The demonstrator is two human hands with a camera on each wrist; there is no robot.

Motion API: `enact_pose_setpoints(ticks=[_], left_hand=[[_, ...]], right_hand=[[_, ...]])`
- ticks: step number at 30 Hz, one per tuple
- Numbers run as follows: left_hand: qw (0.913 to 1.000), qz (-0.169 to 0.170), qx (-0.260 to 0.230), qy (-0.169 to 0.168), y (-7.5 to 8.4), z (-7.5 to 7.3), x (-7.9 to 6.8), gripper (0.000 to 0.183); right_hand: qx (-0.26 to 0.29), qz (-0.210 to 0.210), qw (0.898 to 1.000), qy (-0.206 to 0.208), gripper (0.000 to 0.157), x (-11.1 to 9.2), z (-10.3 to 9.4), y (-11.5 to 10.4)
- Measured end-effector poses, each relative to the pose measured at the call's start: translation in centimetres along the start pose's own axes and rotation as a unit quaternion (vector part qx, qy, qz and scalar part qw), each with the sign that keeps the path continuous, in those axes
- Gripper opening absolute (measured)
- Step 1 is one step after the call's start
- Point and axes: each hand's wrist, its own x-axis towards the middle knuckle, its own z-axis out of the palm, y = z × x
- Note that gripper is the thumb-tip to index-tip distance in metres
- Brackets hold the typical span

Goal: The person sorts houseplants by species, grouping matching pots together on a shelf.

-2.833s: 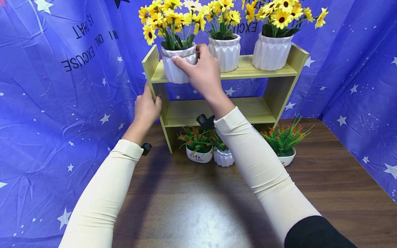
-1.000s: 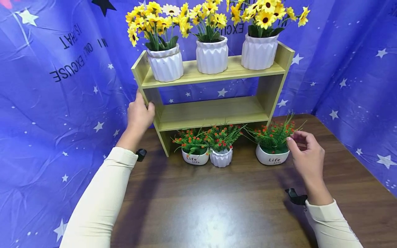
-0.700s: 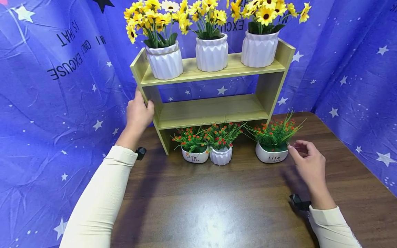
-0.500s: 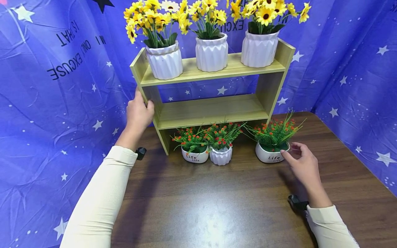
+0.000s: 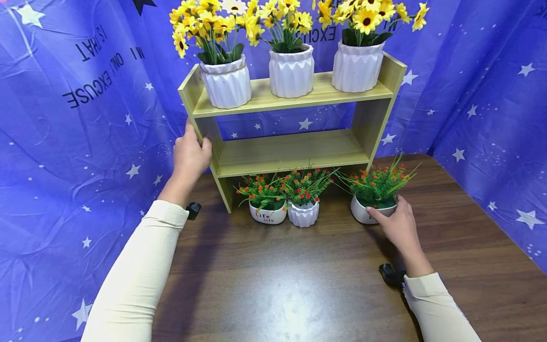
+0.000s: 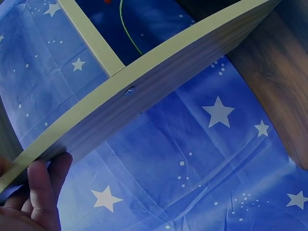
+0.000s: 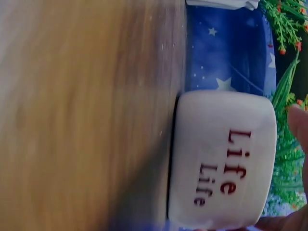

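My left hand grips the left side panel of a light wooden shelf; in the left wrist view its fingers lie against the panel's outer face. At the lower right, my right hand is curled round the right end of a white oval pot marked "Life", with its thumb at the front rim. Green grass and small red flowers fill this pot, which stands on the table. The right wrist view shows the pot's lettered face close up, with the thumb near the rim.
Three white fluted pots with yellow flowers stand on the top shelf; the middle shelf board is bare. Another oval "Life" pot and a small fluted pot stand before the lower shelf. Blue star-printed cloth hangs around the brown table.
My right hand has let go of the left yellow-flower pot on top, come down to the right oval pot, and closed in on its end. The left hand keeps holding the shelf.
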Motion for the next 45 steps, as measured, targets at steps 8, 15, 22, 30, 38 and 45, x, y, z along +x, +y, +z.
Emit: enact_pose_setpoints(ticks=[8, 15, 22, 30, 38, 45], left_hand=[[1.0, -0.002, -0.001, -0.003, 0.1, 0.1, -0.1, 0.051], [1.0, -0.001, -0.003, 0.0, 0.1, 0.0, -0.1, 0.052], [1.0, -0.004, -0.002, -0.008, 0.0, 0.0, -0.3, 0.051], [1.0, 0.0, -0.002, -0.002, 0.1, 0.1, -0.2, 0.048], [1.0, 0.002, -0.003, -0.003, 0.2, 0.0, -0.2, 0.048], [1.0, -0.001, -0.001, -0.002, 0.2, 0.0, -0.2, 0.049]], right_hand=[[0.023, 0.024, 0.999, 0.002, 0.1, 0.3, 0.7, 0.2], [0.066, 0.027, 0.997, -0.01, 0.109, 0.5, 1.3, 0.5], [0.061, 0.05, 0.997, 0.003, 0.109, 0.1, 1.4, 0.3], [0.057, 0.051, 0.997, 0.03, 0.109, -0.7, 0.5, -0.5], [0.076, 0.021, 0.994, 0.072, 0.105, -1.5, -0.2, -1.8], [0.107, -0.006, 0.986, 0.13, 0.101, -2.3, -1.0, -3.7]])
